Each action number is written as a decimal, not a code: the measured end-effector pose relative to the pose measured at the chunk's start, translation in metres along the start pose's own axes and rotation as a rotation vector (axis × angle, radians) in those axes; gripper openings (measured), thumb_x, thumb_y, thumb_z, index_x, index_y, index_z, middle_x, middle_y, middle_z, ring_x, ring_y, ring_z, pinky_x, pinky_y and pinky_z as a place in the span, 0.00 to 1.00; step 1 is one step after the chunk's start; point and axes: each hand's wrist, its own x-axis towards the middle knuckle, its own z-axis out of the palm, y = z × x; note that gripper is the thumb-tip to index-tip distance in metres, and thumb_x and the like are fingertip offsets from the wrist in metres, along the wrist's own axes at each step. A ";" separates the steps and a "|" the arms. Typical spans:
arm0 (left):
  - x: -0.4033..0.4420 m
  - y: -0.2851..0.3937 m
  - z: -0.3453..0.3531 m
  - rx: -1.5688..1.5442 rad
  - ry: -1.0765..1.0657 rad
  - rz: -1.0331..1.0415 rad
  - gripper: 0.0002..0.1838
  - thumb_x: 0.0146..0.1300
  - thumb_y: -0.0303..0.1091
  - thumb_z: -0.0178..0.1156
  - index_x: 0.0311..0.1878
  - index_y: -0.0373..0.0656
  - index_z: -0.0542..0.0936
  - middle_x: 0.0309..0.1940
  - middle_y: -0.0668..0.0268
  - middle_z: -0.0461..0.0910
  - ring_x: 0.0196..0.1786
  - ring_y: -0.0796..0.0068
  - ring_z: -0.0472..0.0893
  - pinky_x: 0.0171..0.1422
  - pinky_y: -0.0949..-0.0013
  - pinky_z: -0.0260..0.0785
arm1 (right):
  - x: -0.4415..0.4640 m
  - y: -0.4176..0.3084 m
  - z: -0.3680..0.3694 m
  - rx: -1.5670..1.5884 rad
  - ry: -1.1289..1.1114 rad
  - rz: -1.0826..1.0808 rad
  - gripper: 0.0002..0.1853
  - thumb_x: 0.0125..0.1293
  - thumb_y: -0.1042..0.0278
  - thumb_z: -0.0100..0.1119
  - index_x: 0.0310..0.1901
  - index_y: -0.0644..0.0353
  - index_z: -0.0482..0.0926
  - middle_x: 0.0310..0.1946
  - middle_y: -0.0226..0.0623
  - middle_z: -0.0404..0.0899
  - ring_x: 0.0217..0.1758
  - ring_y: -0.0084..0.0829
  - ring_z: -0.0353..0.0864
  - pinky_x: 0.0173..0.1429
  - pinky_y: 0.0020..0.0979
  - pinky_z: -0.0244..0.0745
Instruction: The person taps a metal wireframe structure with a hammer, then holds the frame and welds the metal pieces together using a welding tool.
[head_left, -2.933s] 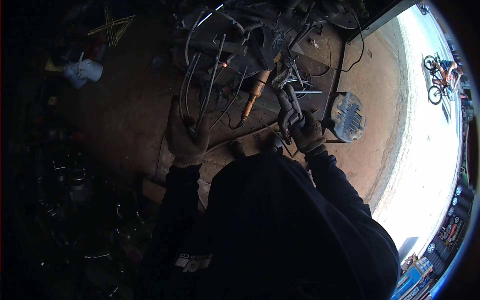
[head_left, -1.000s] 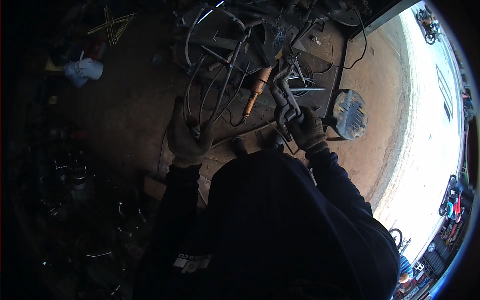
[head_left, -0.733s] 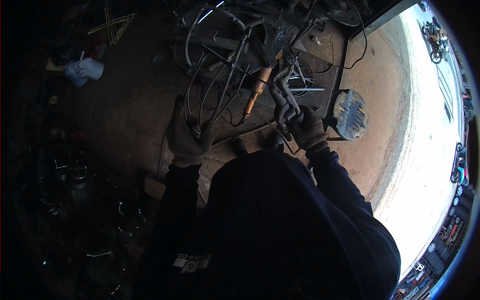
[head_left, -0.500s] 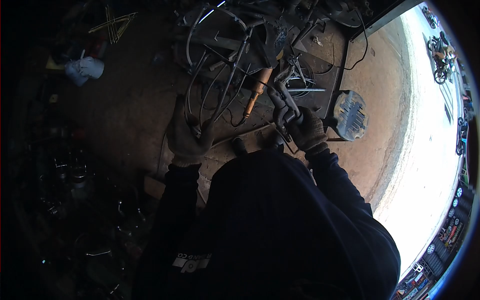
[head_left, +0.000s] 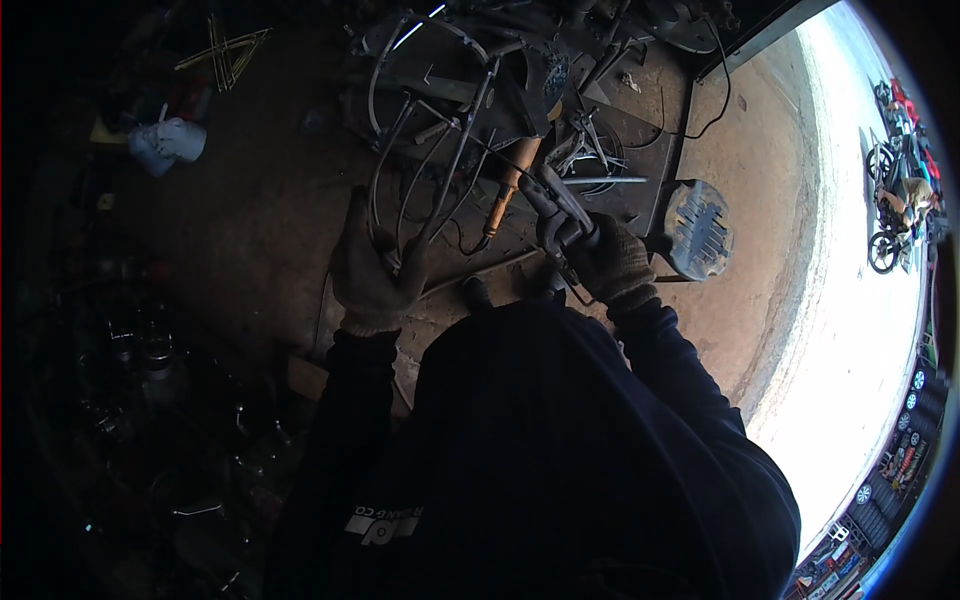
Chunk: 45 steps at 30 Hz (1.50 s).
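My gloved left hand point(head_left: 378, 275) is closed around the lower end of a bent metal rod frame point(head_left: 462, 165), which rises away from me with a large ring at its far end. In my gloved right hand point(head_left: 612, 262) is a pair of locking pliers point(head_left: 562, 212), its jaws pointing up and left. The pliers look apart from the frame. Between the two hands lies an orange-brown tapered handle point(head_left: 512, 188) with a dark cable at its near end. My palms hide the gripped parts.
A round worn metal plate point(head_left: 700, 232) stands right of my right hand. Dark metal parts point(head_left: 590, 150) crowd the work surface ahead. A white container point(head_left: 168, 140) and thin yellowish rods point(head_left: 228, 55) lie at the left. Motorcycles point(head_left: 900, 190) are outside at the far right.
The locking pliers in my right hand have turned and drawn back a little, off the dark parts ahead. My left hand and the frame have hardly moved. Outside, motorcycles have shifted.
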 end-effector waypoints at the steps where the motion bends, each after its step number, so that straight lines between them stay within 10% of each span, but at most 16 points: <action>1: 0.003 0.004 -0.001 0.000 0.000 0.001 0.48 0.62 0.56 0.67 0.71 0.25 0.63 0.28 0.62 0.80 0.25 0.79 0.78 0.26 0.74 0.69 | 0.000 -0.001 -0.001 -0.014 -0.011 0.008 0.27 0.61 0.49 0.66 0.54 0.61 0.79 0.40 0.50 0.85 0.46 0.49 0.87 0.50 0.45 0.80; 10: 0.026 0.019 -0.012 0.066 -0.055 -0.034 0.41 0.64 0.49 0.67 0.70 0.27 0.66 0.39 0.53 0.84 0.27 0.75 0.82 0.29 0.71 0.73 | 0.000 0.004 0.005 0.091 0.018 -0.024 0.25 0.61 0.52 0.66 0.53 0.62 0.79 0.40 0.50 0.85 0.44 0.49 0.87 0.48 0.45 0.80; 12: 0.025 0.011 -0.008 0.103 0.073 0.152 0.42 0.63 0.53 0.67 0.70 0.31 0.67 0.17 0.70 0.74 0.19 0.78 0.78 0.26 0.71 0.71 | -0.002 0.003 0.005 0.135 0.021 -0.005 0.25 0.61 0.52 0.66 0.53 0.62 0.78 0.40 0.50 0.85 0.44 0.50 0.87 0.48 0.45 0.80; 31: 0.028 0.006 -0.008 0.101 0.059 0.146 0.43 0.63 0.57 0.64 0.70 0.32 0.68 0.15 0.73 0.72 0.19 0.78 0.77 0.26 0.69 0.71 | 0.000 0.001 0.005 0.107 0.091 -0.090 0.27 0.60 0.49 0.67 0.54 0.60 0.79 0.40 0.49 0.85 0.45 0.49 0.87 0.48 0.45 0.81; 33: 0.029 0.006 -0.010 0.104 0.036 0.229 0.39 0.65 0.46 0.66 0.69 0.24 0.67 0.38 0.53 0.85 0.21 0.80 0.78 0.23 0.74 0.70 | 0.001 -0.004 0.003 0.060 0.057 -0.039 0.27 0.61 0.49 0.67 0.54 0.60 0.79 0.40 0.49 0.85 0.45 0.48 0.87 0.49 0.44 0.81; 45: 0.032 0.010 -0.013 0.117 0.035 0.228 0.40 0.65 0.50 0.67 0.68 0.25 0.68 0.30 0.59 0.83 0.19 0.82 0.76 0.20 0.76 0.66 | 0.002 -0.009 -0.003 0.047 0.035 0.037 0.25 0.63 0.49 0.66 0.51 0.63 0.79 0.38 0.50 0.85 0.43 0.48 0.87 0.46 0.43 0.80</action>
